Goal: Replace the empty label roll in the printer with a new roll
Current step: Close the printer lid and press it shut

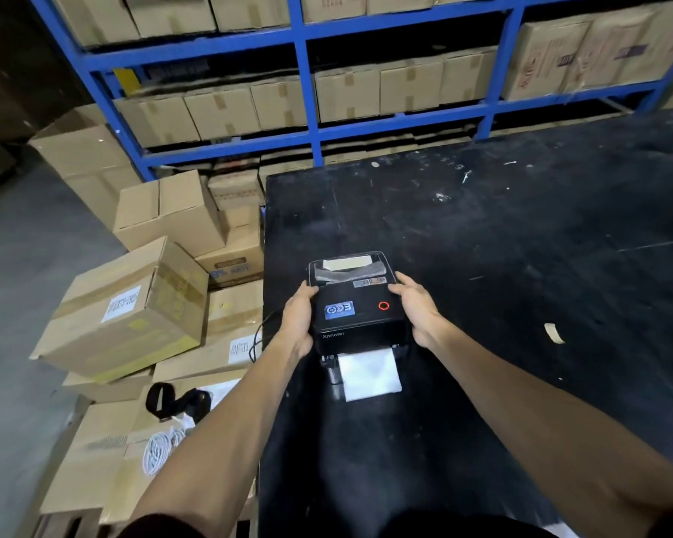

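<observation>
A black label printer (pixel 360 304) stands near the left edge of a black table (pixel 502 234). Its lid is down, with a clear window at the back showing white paper inside. A red ring light glows on its top. A white label strip (pixel 370 374) hangs out of the front slot onto the table. My left hand (pixel 298 318) grips the printer's left side and my right hand (pixel 418 308) grips its right side. No separate label roll is visible.
Stacked cardboard boxes (pixel 133 304) crowd the floor left of the table, with a black strap (pixel 175 401) and white cord (pixel 160 448) lying on them. Blue shelving (pixel 311 91) full of boxes stands behind. A paper scrap (pixel 554 332) lies on the table to the right.
</observation>
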`<state>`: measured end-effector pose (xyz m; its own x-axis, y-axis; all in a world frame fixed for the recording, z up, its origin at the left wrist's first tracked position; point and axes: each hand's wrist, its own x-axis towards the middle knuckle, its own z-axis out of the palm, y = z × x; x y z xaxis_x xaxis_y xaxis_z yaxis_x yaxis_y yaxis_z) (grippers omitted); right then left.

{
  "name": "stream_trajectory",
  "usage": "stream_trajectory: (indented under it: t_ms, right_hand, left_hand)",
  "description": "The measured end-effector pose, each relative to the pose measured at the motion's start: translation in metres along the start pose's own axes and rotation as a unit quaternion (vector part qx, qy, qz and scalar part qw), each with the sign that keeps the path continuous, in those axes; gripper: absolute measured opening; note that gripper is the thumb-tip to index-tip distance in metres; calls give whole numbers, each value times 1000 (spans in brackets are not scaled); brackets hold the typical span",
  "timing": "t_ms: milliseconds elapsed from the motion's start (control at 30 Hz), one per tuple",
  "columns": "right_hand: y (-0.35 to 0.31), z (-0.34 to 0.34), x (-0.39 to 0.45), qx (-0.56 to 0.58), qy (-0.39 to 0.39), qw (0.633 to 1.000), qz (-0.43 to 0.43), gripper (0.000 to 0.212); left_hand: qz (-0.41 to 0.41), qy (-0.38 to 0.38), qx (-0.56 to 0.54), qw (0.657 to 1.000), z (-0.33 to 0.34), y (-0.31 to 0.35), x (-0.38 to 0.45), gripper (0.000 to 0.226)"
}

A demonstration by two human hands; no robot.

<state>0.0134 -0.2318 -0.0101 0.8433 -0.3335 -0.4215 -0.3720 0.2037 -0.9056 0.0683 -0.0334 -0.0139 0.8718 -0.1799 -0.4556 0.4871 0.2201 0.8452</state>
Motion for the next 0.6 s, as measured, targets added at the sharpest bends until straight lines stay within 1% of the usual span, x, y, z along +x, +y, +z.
stream_trajectory:
  t_ms: [33, 133, 200, 300, 367, 433, 600]
  right_hand:
    - [4, 0, -3, -5, 4, 1000, -3, 49]
    - [10, -1, -13, -51, 19, 998, -19, 48]
    - [11, -3, -16, -94, 27, 995, -36, 47]
    - [19, -3, -19, -163, 21, 985, -57, 49]
    - [26, -6, -22, -225, 19, 973, -47, 54]
    - [32, -10, -24, -261, 15, 965, -35, 57]
    - [35, -12, -30, -232, 1, 973, -16, 55]
  left_hand:
    - [5, -7, 8, 1000, 0, -3, -2, 33]
    - [16, -7, 41, 999, -4, -14, -5, 56]
    - [21, 7, 60, 998, -9, -20, -7, 63]
    - [37, 10, 118, 992, -15, -29, -16, 60]
    - [52, 6, 152, 987, -18, -37, -22, 58]
    - [62, 2, 173, 983, -22, -46, -26, 57]
    - [97, -2, 206, 974, -24, -57, -32, 55]
